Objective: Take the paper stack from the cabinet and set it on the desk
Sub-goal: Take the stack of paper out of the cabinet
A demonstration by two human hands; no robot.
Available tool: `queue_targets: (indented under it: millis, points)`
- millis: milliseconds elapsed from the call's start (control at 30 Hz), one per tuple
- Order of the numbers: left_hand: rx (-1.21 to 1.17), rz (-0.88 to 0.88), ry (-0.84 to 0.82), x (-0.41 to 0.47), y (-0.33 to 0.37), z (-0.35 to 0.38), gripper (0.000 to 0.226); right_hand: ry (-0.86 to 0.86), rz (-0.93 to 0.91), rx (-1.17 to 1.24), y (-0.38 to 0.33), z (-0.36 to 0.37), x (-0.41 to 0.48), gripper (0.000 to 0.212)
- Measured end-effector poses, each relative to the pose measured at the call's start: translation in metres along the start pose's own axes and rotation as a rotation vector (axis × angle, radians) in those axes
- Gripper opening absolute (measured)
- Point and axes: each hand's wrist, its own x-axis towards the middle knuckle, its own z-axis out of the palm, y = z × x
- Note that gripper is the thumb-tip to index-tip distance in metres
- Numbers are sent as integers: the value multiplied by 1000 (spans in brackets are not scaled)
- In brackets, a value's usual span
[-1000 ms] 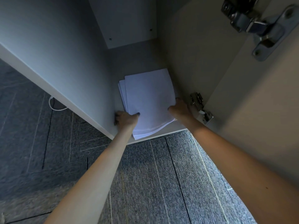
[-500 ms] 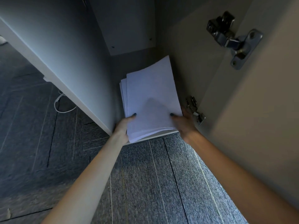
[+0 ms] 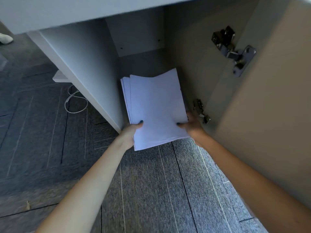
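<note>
A stack of white paper (image 3: 154, 106) is held in the air at the mouth of the open cabinet (image 3: 141, 39), its near edge out over the carpet. My left hand (image 3: 130, 132) grips the stack's near left corner, thumb on top. My right hand (image 3: 191, 126) grips the near right corner the same way. The far end of the sheets curls up a little. The fingers under the stack are hidden. The desk top's front edge (image 3: 67, 12) runs across the top of the view.
The open cabinet door (image 3: 269, 115) stands close on the right, with two metal hinges (image 3: 234, 49) on it. The cabinet's left side panel (image 3: 80, 73) is on the left. A white cable (image 3: 74, 105) lies on the dark carpet (image 3: 168, 190).
Both hands have lifted the paper stack off the cabinet floor and drawn it toward me, partly out of the cabinet. The view has risen, and the desk edge has come into sight.
</note>
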Motion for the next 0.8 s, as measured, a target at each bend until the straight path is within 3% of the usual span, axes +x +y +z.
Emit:
queue_targets:
  millis: [100,267,433,567,667,800]
  points:
    - [-11,-37,19,-37,11,2,46,-20,25,-18,-29,-13,-36,49]
    - [18,-109,43,-132,42,3,43,-75,255,-117,-96,-37,-117,39]
    - [30,-180,40,-237,65,-2,43,-92,332,-142,-160,-57,-207,45]
    - [58,-305,41,-275,35,-30,93,-143,364,-142,-201,-74,-278,47]
    - [1,-348,58,-332,51,-34,79,-144,393,-134,-231,-84,-324,50]
    - [-19,-386,61,-421,91,-31,90,-128,456,-139,-267,-96,-385,51]
